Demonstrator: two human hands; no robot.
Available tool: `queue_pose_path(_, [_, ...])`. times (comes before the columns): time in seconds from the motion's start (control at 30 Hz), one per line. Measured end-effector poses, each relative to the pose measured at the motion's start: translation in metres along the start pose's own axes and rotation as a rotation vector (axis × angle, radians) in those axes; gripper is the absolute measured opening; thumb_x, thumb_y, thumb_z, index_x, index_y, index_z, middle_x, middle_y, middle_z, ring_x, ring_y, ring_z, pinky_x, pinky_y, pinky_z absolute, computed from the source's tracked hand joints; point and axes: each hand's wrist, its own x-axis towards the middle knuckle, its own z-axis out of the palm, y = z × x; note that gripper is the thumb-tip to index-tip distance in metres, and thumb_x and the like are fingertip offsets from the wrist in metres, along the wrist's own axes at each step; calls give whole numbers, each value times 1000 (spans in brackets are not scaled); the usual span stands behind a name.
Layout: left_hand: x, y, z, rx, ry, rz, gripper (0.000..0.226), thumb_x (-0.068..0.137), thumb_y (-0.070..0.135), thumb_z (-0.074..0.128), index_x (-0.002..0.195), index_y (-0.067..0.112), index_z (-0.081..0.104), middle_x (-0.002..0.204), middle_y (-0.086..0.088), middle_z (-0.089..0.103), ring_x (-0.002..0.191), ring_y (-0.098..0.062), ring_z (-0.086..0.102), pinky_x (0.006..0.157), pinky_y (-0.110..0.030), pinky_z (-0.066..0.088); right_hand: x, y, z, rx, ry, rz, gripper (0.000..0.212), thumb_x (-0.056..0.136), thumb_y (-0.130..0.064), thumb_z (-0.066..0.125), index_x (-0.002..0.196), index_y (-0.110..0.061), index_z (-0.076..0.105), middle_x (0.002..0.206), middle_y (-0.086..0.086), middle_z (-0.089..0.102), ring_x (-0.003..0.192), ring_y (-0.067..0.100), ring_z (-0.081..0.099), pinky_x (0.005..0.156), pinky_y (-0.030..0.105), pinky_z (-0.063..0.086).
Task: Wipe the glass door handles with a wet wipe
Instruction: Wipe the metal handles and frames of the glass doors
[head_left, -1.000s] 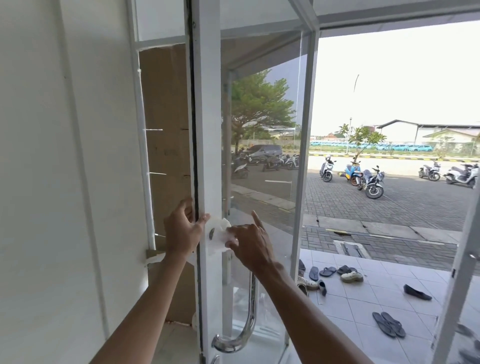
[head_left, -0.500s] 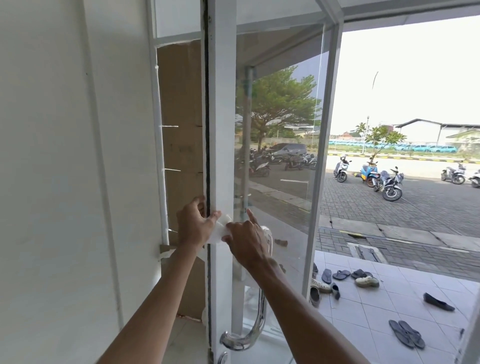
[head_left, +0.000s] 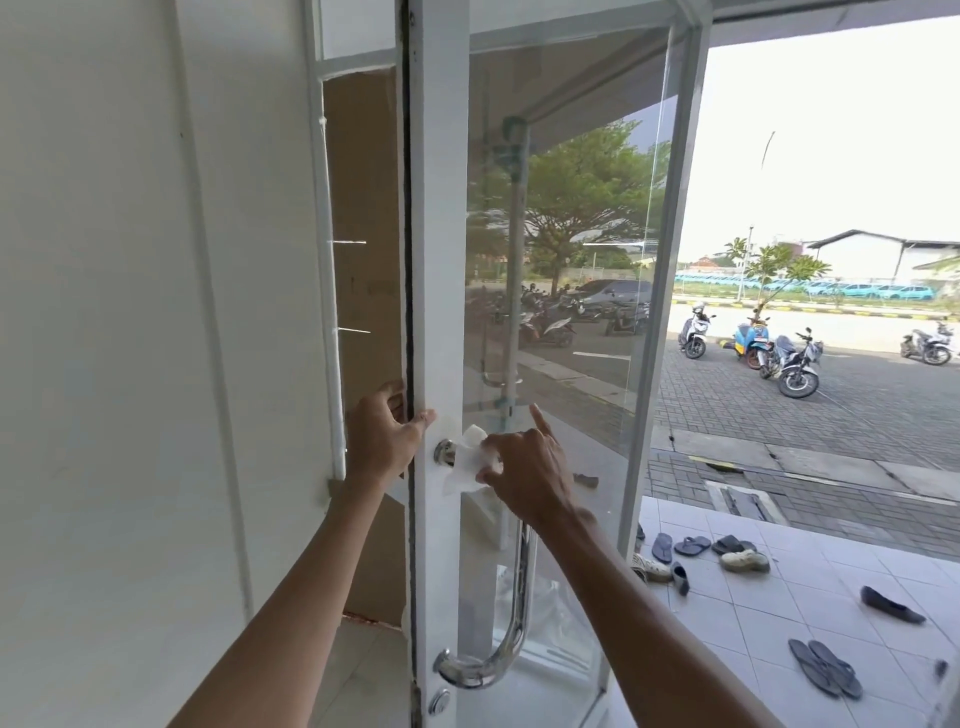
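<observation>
Head view: I log my left hand (head_left: 387, 441) gripping the white door frame (head_left: 441, 260) edge while my right hand (head_left: 524, 467) pinches the wet wipe (head_left: 467, 465) at the chrome pull handle (head_left: 519, 597) top mount, unmoved this past second, so the bar below probably remains unwiped.

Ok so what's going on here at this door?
A person is cleaning the chrome handle of a glass door. The right hand pinches a white wet wipe and presses it against the handle's upper mount. The left hand grips the edge of the white door frame beside it. Nothing touches the handle's lower curve right now.
</observation>
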Motion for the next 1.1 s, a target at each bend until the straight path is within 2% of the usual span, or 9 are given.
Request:
queue_pose_path(0.13, [-2,-1,3,21,28,2,46,80,25,77,120,7,64,115,-5,69,102,-20,67,85,-20,48,14,-26,13,-43,-26,-69,25,82,-31,69,104,-19,71,86,2,76,83,14,71,116,29,-15])
queue_pose_path(0.23, [0,-3,4,33,27,-11,48,81,27,76,123,8,63,117,-5,68,104,-20,66,93,-28,50,20,-35,22,-38,-15,-98,24,87,-33,64,106,-18,69,85,2,75,82,15,71,116,29,-16])
queue_pose_path(0.37, [2,-5,3,33,42,-23,43,81,27,75,120,11,65,112,-2,71,98,-15,68,84,-16,47,19,-17,20,24,-8,-157,29,86,-40,64,106,-20,72,90,1,76,86,14,71,115,27,-17])
queue_pose_path(0.43, [3,-6,4,42,44,-25,40,82,26,74,118,12,65,110,-1,71,97,-14,68,83,-17,48,17,-1,17,68,1,-170,32,84,-42,66,108,-22,71,94,-2,76,88,11,70,114,25,-19])
queue_pose_path(0.6, [6,-9,7,46,51,-73,35,84,22,71,117,12,67,106,-2,73,97,-14,68,93,-29,51,15,32,10,109,-5,-175,34,80,-40,69,112,-27,70,100,-4,75,92,9,69,117,26,-12])
queue_pose_path(0.83, [6,-10,17,97,92,-101,31,88,23,66,117,14,66,108,-1,72,97,-12,66,87,-20,46,30,17,20,87,-54,-231,31,82,-39,67,108,-22,69,87,5,74,89,20,68,121,34,4])
queue_pose_path(0.97, [6,-11,20,137,100,-115,31,90,25,61,119,15,64,109,-2,71,98,-17,66,86,-23,48,40,-4,34,108,-26,-319,31,86,-34,65,112,-17,64,95,10,73,102,25,64,119,29,6])
queue_pose_path(1.03, [7,-10,20,159,105,-118,31,91,26,60,119,16,64,106,-2,72,98,-19,66,86,-28,51,46,-6,39,116,-8,-338,29,87,-38,63,109,-19,67,91,8,74,98,24,65,119,27,2])
queue_pose_path(1.1, [9,-12,21,171,97,-121,31,91,27,59,120,17,63,104,-1,72,95,-18,66,81,-24,49,45,0,41,115,-7,-346,28,86,-41,62,106,-22,69,86,3,75,91,19,68,116,21,-13])
